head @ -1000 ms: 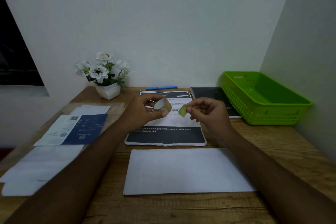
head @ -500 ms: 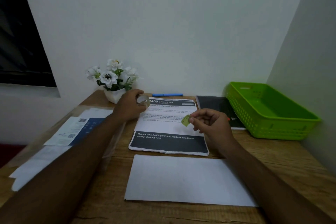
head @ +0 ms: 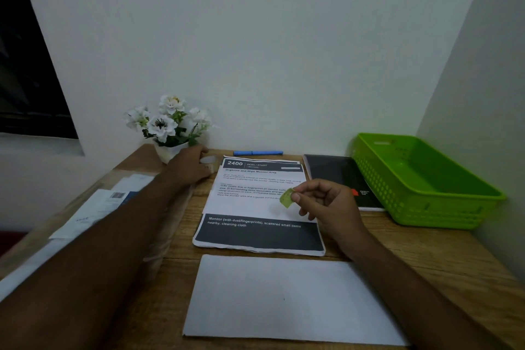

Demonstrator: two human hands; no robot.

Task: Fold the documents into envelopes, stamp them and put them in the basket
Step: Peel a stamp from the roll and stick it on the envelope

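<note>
A white envelope [head: 289, 301] lies flat at the front of the wooden desk. Behind it is a stack of printed documents [head: 255, 207] with dark bands. My right hand [head: 329, 207] pinches a small yellowish piece of tape [head: 286, 198] above the documents. My left hand [head: 190, 166] reaches to the back left and rests on a tape roll [head: 208, 162] on the desk beside the flower pot. A green plastic basket [head: 420, 182] stands at the right, with nothing in it.
A pot of white flowers [head: 170, 128] stands at the back left. A blue pen [head: 258, 153] lies by the wall. A black notebook [head: 341, 179] sits beside the basket. Papers in a clear sleeve [head: 99, 207] lie along the left edge. Walls close the back and right.
My left hand carried the tape roll away from the right hand to the back left and lowered it onto the desk. My right hand keeps the torn tape piece and has dropped slightly.
</note>
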